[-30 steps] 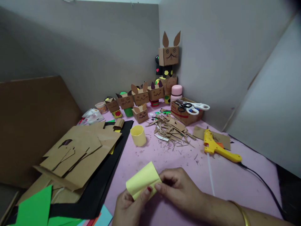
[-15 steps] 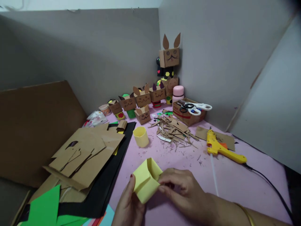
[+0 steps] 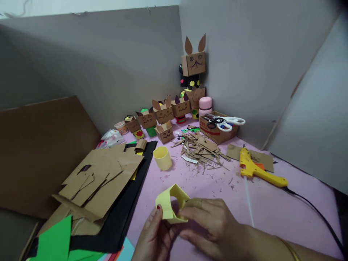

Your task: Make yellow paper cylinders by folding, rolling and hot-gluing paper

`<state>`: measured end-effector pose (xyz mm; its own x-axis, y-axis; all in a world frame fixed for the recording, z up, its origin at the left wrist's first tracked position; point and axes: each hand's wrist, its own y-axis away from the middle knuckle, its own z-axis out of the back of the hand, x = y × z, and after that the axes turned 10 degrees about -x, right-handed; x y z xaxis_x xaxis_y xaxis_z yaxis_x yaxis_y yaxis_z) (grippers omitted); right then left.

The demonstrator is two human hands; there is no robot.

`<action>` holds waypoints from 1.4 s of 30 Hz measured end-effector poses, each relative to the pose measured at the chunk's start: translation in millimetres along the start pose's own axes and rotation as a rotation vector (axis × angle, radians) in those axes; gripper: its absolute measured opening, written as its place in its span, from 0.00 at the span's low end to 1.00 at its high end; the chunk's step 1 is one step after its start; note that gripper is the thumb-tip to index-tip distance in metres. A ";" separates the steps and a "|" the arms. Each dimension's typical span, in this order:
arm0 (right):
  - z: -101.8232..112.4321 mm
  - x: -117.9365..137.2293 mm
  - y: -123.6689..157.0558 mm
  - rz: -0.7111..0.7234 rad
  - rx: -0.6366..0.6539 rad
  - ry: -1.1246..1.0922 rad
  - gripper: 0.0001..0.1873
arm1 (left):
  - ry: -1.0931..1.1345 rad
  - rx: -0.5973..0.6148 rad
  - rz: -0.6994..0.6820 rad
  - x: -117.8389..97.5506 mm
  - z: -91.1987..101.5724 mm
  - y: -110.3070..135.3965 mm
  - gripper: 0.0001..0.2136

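Observation:
A folded tube of yellow paper (image 3: 164, 206) is in my left hand (image 3: 156, 230), thumb on its outer side and fingers underneath. Its open end faces right and upward. My right hand (image 3: 213, 223) has its fingers at that opening, partly inside against the paper wall, with the thumb lower and a little apart. The fingertips inside are partly hidden. Beyond my hands a second yellow paper tube (image 3: 162, 159) stands upright on the pink table surface (image 3: 217, 188).
A yellow glue gun (image 3: 252, 170) with its cord lies at right. Cardboard scraps (image 3: 202, 148) are heaped behind. Scissors (image 3: 224, 122) rest on a small box (image 3: 217, 134). Cardboard sheets (image 3: 108, 174) cover black sheets (image 3: 119, 228) at left. Cardboard animal figures (image 3: 164, 113) line the back.
The yellow tube has turned in my left hand, so its opening shows more. My right fingers have moved from its edge further into the opening. The view has shifted slightly.

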<state>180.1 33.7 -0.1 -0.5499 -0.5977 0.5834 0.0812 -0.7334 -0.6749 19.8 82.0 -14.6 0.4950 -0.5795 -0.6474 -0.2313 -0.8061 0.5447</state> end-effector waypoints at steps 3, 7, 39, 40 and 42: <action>-2.9 -2.0 1.6 -0.107 0.039 -0.042 0.08 | -0.039 0.015 -0.043 -0.8 -4.2 3.1 0.10; -8.3 -6.3 2.8 -0.330 0.023 -0.134 0.12 | -0.148 -0.028 -0.190 1.6 -6.0 2.4 0.18; -8.6 -3.5 2.9 -0.402 0.123 -0.171 0.11 | -1.444 0.228 -1.682 -20.5 23.5 3.1 0.13; -8.7 -3.4 3.0 -0.400 0.124 -0.166 0.11 | -1.455 0.232 -1.696 -20.5 23.8 3.1 0.13; -9.1 -3.4 3.2 -0.396 0.130 -0.158 0.11 | -1.471 0.239 -1.716 -19.9 24.3 3.1 0.13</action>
<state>174.7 36.2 -8.3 -0.4261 -0.2972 0.8544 -0.0010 -0.9443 -0.3290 -11.2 88.1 -13.1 -0.4557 0.8752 -0.1624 -0.5210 -0.4102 -0.7486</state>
